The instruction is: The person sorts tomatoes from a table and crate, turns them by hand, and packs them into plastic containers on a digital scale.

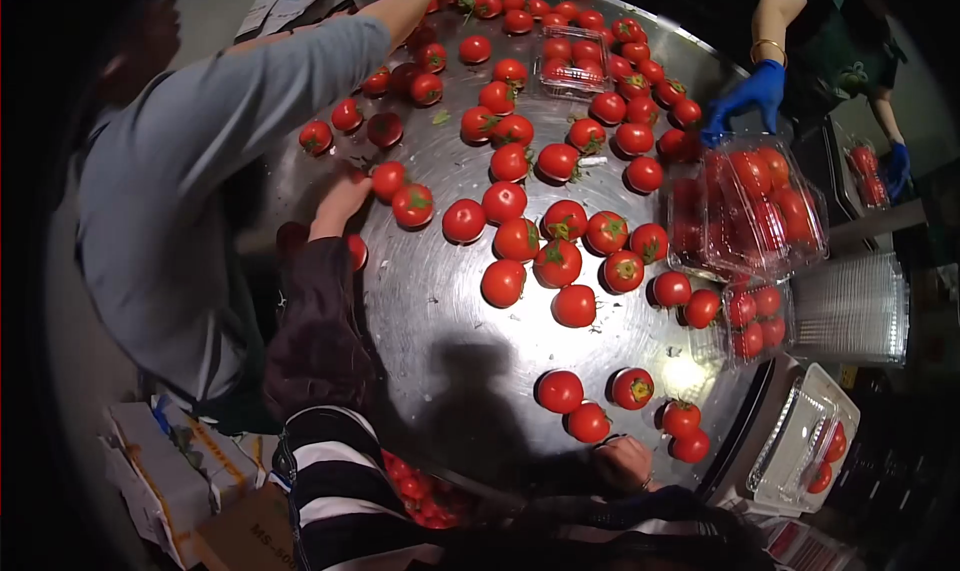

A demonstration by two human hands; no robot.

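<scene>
My left hand (343, 202) reaches out from a dark maroon sleeve at the left of the round metal table (430, 311). Its fingers are extended beside a red tomato (388, 179), at its left edge; whether they touch is hard to tell. Another tomato (412, 205) lies just right of that one. At the near edge of the table lies my right hand (625, 461), fingers loosely bent but apart, with nothing visible in it. The closest tomato to it is a red one (588, 423) up and to the left; a pair of tomatoes (690, 446) sits to its right.
A co-worker in a grey sleeve (270, 101) leans across from the left. Another person's blue-gloved hand (755, 96) is near filled clear boxes (765, 211) at the right. Stacked clear trays (850, 311) and a scale with a box (800, 441) stand right; cartons (180, 471) lie lower left.
</scene>
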